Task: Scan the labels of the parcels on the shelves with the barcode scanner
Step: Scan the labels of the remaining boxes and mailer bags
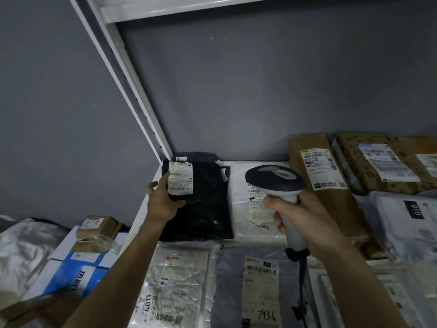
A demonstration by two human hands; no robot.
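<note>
You see a dim, greyish scene — the grey wall [236,91] sits in shadow, label print is soft, and straight shelf posts [123,91] lean at the edges.

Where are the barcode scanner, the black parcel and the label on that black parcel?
barcode scanner [275,179]: head view, on its dark head, above the right hand's grip.
black parcel [204,207]: head view, on the bare black wrap right of the left hand.
label [181,177]: head view, on the white sticker's middle.

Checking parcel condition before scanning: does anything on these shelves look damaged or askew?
Nothing looks damaged. The label on the black parcel sits at its left edge, held by the left hand, and the lower white bag is heavily creased.
</note>
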